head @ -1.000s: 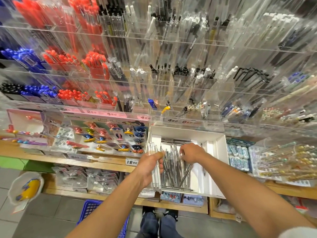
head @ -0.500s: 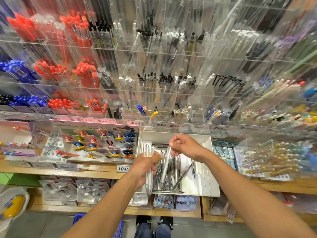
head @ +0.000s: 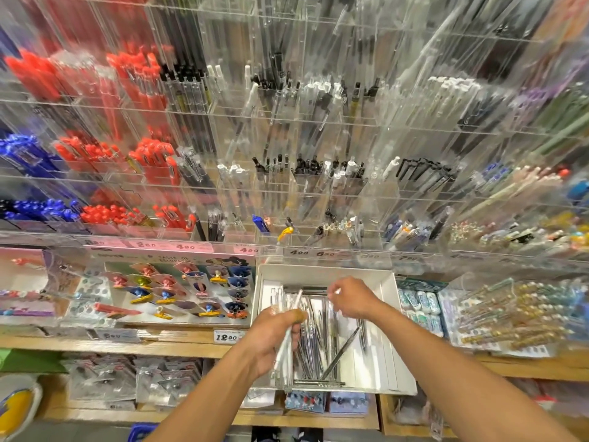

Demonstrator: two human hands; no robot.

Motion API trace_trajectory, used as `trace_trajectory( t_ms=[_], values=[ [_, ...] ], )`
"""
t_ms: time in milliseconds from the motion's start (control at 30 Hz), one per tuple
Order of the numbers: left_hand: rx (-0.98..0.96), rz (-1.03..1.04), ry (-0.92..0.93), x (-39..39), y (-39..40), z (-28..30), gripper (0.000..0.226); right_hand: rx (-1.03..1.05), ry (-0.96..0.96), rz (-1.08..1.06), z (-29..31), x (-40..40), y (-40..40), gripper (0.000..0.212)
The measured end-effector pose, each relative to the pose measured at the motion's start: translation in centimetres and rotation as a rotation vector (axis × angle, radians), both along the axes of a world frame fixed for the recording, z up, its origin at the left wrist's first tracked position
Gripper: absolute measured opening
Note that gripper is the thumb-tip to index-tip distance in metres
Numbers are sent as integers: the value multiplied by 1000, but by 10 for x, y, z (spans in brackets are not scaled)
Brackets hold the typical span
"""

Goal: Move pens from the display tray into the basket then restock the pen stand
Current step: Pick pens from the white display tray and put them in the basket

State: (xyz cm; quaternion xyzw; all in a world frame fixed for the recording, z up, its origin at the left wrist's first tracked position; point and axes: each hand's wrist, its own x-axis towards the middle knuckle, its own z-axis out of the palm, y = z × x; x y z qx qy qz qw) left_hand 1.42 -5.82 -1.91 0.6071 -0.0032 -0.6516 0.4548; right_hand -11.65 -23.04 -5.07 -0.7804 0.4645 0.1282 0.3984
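Note:
A white display tray point(head: 391, 317) sits on the wooden shelf and holds several loose silver and clear pens point(head: 322, 342). My left hand point(head: 271, 336) grips a bundle of white pens point(head: 284, 346) upright over the tray's left side. My right hand point(head: 352, 303) hovers over the tray's far middle, apart from the bundle, with its fingers loosely curled and nothing plainly in them. The clear acrylic pen stand point(head: 318, 199) rises behind the tray in tiers of compartments. A corner of the blue basket point(head: 140, 433) shows on the floor below my left forearm.
Carded clips point(head: 191, 291) lie left of the tray and boxed erasers point(head: 417, 301) and beaded pens point(head: 510, 314) to its right. Packets point(head: 105, 384) fill the lower shelf. Red, blue and black pens fill the stand's left compartments point(head: 140, 157).
My right hand lifted one pen from the tray, passed it into the bundle in my left hand, then drew back to the right. The camera tilted upward.

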Motion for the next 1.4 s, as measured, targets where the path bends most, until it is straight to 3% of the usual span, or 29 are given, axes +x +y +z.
trace_trajectory(
  t_ms=[133, 333, 400, 500, 600, 667, 767, 867, 1000, 1100, 1167, 1300, 1400],
  values=[
    [7, 53, 84, 4, 4, 1, 32, -119, 277, 196, -30, 0, 10, 35],
    [9, 84, 73, 2, 7, -3, 80, -232, 419, 305, -44, -1, 27, 39],
    [7, 98, 89, 2, 8, -2, 73, -249, 412, 293, -46, -2, 30, 35],
    [10, 119, 109, 5, 7, -1, 43, -215, 379, 241, -46, -3, 28, 31],
    [23, 101, 91, 6, 6, -2, 30, -75, 221, 101, -44, -1, 24, 12],
    [29, 99, 75, 6, 6, -2, 33, 51, 109, 21, -40, 0, 23, 17],
    [16, 109, 64, 6, 5, -2, 57, 237, 11, -52, -27, 0, 25, 12],
    [5, 91, 60, 6, 3, -5, 91, 268, -172, -137, -8, 3, 23, 4],
    [-15, 110, 82, 4, 1, -14, 106, 389, -464, -220, 24, 16, 20, 5],
    [-37, 135, 82, 2, 0, -13, 114, 479, -548, -189, 37, 27, 23, 5],
    [-53, 118, 109, 2, 1, -8, 103, 516, -572, -162, 39, 33, 29, 6],
    [-62, 64, 168, 3, 3, -8, 48, 541, -599, -176, 32, 38, 35, 9],
    [-11, 87, 127, 5, 4, -13, 41, 231, -395, -179, 20, 33, 19, 19]
  ],
)
